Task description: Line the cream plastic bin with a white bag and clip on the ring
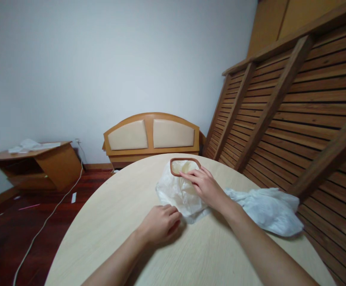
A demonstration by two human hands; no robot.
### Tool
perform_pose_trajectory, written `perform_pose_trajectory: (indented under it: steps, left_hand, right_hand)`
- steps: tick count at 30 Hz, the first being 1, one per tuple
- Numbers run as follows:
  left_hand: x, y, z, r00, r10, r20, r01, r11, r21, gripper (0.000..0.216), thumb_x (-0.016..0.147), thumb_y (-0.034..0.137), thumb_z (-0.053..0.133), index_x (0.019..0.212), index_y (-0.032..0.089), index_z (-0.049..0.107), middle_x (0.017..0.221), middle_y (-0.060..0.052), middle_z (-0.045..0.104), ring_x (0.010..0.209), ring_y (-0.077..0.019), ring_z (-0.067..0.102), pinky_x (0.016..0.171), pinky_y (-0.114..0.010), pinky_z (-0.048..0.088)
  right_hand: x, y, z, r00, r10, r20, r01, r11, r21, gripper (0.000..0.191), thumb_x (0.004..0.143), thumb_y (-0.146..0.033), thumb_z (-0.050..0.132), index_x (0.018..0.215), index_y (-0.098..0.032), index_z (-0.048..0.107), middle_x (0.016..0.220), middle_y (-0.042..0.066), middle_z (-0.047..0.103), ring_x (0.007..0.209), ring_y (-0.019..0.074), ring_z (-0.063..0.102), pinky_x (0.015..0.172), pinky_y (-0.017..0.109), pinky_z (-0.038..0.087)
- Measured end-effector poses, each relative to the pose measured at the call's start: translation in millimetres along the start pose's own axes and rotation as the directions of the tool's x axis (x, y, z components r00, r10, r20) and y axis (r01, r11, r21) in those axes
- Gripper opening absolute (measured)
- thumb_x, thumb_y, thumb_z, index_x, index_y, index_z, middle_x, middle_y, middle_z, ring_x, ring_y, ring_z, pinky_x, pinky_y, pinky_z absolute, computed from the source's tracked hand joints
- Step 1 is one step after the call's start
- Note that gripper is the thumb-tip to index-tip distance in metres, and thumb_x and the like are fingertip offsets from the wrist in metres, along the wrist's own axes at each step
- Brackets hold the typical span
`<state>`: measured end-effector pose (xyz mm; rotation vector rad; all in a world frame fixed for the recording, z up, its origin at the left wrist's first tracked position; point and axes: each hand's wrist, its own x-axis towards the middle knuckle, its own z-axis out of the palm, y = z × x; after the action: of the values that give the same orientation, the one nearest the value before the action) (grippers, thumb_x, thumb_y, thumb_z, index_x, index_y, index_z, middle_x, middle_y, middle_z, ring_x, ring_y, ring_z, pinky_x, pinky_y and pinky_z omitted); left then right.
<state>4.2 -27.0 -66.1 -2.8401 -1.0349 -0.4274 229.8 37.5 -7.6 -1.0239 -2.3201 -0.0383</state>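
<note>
A white plastic bag (175, 192) lies on the round pale wooden table (107, 222), its top held by a brown rounded-rectangle ring (185, 160). My right hand (204, 184) lies flat on the bag just below the ring, fingers stretched out and open. My left hand (161, 224) rests on the table at the bag's near edge, fingers curled closed and pinching that edge.
A second crumpled white bag (270, 210) lies on the table to the right. A slatted wooden bed frame (295, 107) leans at the right. A headboard (152, 137) stands against the far wall, a low wooden desk (32, 163) at the left, a white cable (50, 214) on the floor.
</note>
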Motion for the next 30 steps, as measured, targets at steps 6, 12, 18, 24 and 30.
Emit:
perform_pose_trajectory:
  steps: [6,12,18,24,30]
  left_hand:
    - [-12,5,14,0.967,-0.234,0.103,0.243,0.966,-0.084,0.050,0.096,0.039,0.054,0.141,0.018,0.049,0.149,-0.016,0.051,0.135,-0.0314,0.050,0.110,-0.049,0.044]
    - [-10,11,15,0.951,-0.288,0.115,0.299,0.949,-0.097,0.043,0.097,0.040,0.052,0.137,0.022,0.054,0.145,-0.012,0.055,0.134,-0.0309,0.049,0.111,-0.049,0.042]
    - [-7,18,17,0.939,-0.307,0.158,0.326,0.938,-0.116,0.055,0.099,0.047,0.047,0.148,0.022,0.046,0.160,-0.016,0.037,0.149,-0.0362,0.032,0.119,-0.055,0.032]
    - [-5,19,14,0.916,-0.319,0.241,0.365,0.915,-0.174,0.058,0.101,0.052,0.040,0.152,0.025,0.042,0.164,-0.016,0.027,0.152,-0.0373,0.022,0.121,-0.058,0.025]
    - [-7,16,17,0.920,-0.316,0.229,0.362,0.912,-0.192,0.061,0.101,0.054,0.038,0.154,0.025,0.038,0.166,-0.016,0.022,0.153,-0.0353,0.018,0.122,-0.057,0.023]
  right_hand:
    - [0,7,-5,0.999,0.033,0.007,-0.033,0.999,-0.026,0.063,0.086,0.004,0.043,0.136,-0.028,0.062,0.117,0.005,0.071,0.115,0.0214,0.060,0.117,0.053,0.028]
    - [-2,24,-2,0.992,0.084,-0.099,-0.090,0.994,-0.055,0.056,0.088,0.002,0.043,0.130,-0.028,0.066,0.118,0.005,0.072,0.116,0.0221,0.061,0.113,0.051,0.033]
    - [-4,29,4,0.971,0.066,-0.232,-0.107,0.979,-0.171,0.045,0.091,-0.005,0.051,0.127,-0.026,0.068,0.120,0.007,0.070,0.112,0.0258,0.059,0.105,0.046,0.042]
    - [-3,25,11,0.969,0.060,-0.238,-0.098,0.984,-0.148,0.049,0.090,-0.002,0.049,0.130,-0.026,0.066,0.117,0.006,0.071,0.111,0.0249,0.060,0.112,0.049,0.037]
    - [-2,25,8,0.973,0.094,-0.212,-0.115,0.989,-0.092,0.050,0.089,-0.001,0.047,0.126,-0.025,0.068,0.110,0.006,0.071,0.106,0.0244,0.062,0.114,0.054,0.034]
